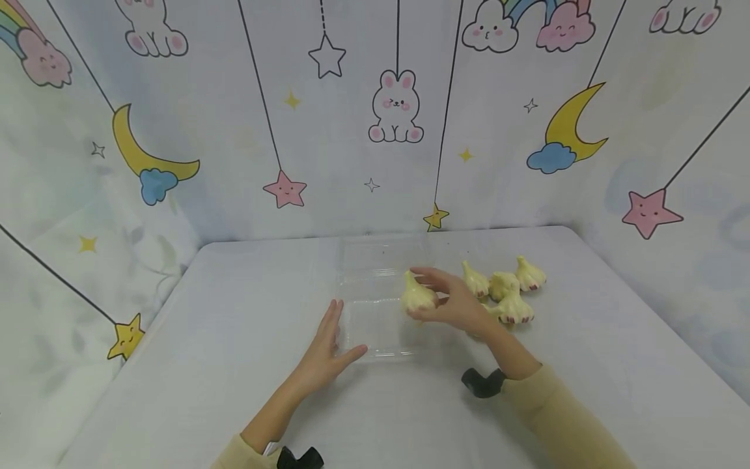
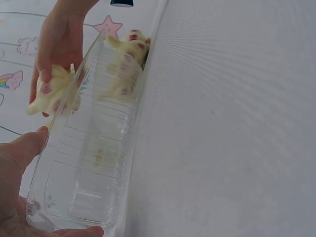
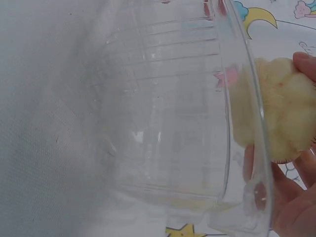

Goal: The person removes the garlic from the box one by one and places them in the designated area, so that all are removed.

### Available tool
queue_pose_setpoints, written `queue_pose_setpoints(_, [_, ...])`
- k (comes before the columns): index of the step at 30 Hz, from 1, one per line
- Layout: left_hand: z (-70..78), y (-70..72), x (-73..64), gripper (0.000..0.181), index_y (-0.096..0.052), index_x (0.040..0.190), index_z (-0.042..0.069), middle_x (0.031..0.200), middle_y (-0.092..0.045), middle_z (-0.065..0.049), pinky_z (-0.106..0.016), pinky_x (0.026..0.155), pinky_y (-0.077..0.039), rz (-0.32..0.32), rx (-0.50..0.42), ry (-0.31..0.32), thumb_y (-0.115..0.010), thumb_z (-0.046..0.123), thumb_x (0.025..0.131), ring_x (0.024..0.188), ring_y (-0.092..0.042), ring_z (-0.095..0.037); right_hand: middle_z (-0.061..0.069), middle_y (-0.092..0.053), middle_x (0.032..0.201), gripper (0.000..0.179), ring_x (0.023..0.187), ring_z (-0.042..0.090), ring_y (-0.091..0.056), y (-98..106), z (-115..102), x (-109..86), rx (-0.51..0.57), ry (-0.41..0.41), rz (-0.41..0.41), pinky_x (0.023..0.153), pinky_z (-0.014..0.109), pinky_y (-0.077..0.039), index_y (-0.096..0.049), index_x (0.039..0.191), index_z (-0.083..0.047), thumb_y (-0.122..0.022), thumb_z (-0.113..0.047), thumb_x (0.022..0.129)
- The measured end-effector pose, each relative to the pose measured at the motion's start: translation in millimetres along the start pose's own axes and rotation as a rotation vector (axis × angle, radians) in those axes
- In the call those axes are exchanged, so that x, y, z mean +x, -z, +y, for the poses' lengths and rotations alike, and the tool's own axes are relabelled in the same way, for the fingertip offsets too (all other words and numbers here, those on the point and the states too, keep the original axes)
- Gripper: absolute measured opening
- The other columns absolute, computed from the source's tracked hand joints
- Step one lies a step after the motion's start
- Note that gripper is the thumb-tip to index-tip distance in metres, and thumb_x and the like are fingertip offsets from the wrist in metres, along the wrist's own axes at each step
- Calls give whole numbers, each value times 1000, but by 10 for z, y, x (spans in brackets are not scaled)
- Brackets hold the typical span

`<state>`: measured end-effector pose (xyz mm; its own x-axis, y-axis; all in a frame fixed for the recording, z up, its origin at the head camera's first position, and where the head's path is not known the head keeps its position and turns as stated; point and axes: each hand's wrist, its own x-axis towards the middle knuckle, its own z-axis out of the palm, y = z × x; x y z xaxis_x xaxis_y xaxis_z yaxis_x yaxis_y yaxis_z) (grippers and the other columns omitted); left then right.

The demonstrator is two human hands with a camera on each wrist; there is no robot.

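Note:
My right hand (image 1: 454,301) holds a pale yellow garlic bulb (image 1: 416,296), thumb on one side and fingers on the other. The bulb hangs over the right part of a clear plastic box (image 1: 375,335), its stem pointing up. In the left wrist view the held bulb (image 2: 52,94) overlaps the box's rim. My left hand (image 1: 321,355) rests against the box's near left corner, fingers straight along the side and thumb spread along the front. Through the clear wall no bulb shows inside the box in the right wrist view.
Several more garlic bulbs (image 1: 515,308) lie clustered on the white table (image 1: 234,365), right of the box. The box's clear lid (image 1: 383,253) extends behind it towards the back edge. Cartoon-printed cloth (image 1: 351,143) hangs behind and at both sides.

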<state>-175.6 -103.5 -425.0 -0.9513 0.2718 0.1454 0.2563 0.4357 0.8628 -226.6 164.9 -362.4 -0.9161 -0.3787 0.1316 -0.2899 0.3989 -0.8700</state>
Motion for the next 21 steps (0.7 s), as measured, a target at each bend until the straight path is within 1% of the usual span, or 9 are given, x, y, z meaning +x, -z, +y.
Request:
queue_pose_setpoints(3, [-8, -4, 0, 92, -7, 147, 6, 152, 2, -16, -49, 102, -29, -2, 15, 5, -69, 25, 82, 136, -11, -35, 6, -52, 128, 72, 117, 27, -48, 43, 11, -14, 6, 34, 0, 89, 42, -47, -45, 134, -22, -80, -23, 70])
queue_pose_setpoints(7, [-14, -4, 0, 92, -6, 147, 8, 152, 3, -16, -49, 102, -29, -5, 18, 5, -69, 25, 83, 136, -11, -35, 6, -51, 130, 70, 114, 25, -50, 106, 1, -32, 13, 54, 9, 86, 39, -49, -48, 133, -17, -79, -18, 71])
queue_pose_setpoints(11, [-12, -5, 1, 92, -7, 147, 8, 152, 3, -16, -49, 102, -30, -6, 7, 3, -69, 26, 83, 135, -14, -37, 5, -50, 132, 67, 111, 23, -51, 178, -9, -61, -8, 45, 27, 88, 40, -48, -51, 130, -11, -80, -18, 70])
queue_pose_setpoints(14, [-7, -4, -1, 92, -7, 147, 7, 152, 3, -16, -50, 100, -31, -4, 1, 5, -69, 26, 82, 134, -17, -39, 6, -51, 131, 67, 109, 22, -51, 232, 1, -87, -36, 25, 42, 90, 40, -47, -52, 129, -9, -80, -20, 70])
queue_pose_setpoints(16, [-5, -4, -4, 91, -8, 147, 5, 152, 2, -16, -50, 100, -32, -3, -4, 6, -69, 25, 82, 133, -18, -41, 8, -51, 130, 66, 107, 23, -52, 268, 10, -106, -46, 28, 53, 90, 39, -48, -51, 129, -7, -80, -20, 70])
queue_pose_setpoints(19, [-6, -4, -4, 91, -7, 147, 5, 152, 3, -17, -50, 100, -31, -4, -4, 7, -69, 24, 82, 134, -17, -40, 10, -52, 128, 66, 107, 26, -53, 326, 26, -141, -33, 34, 62, 89, 37, -48, -51, 129, -6, -79, -16, 71])
queue_pose_setpoints(21, [-9, -5, -2, 91, -7, 147, 5, 151, 3, -17, -50, 101, -30, -4, -1, 6, -69, 24, 82, 134, -15, -39, 11, -51, 129, 65, 108, 27, -53, 370, 38, -170, -43, 32, 67, 87, 35, -49, -50, 129, -6, -79, -16, 72])
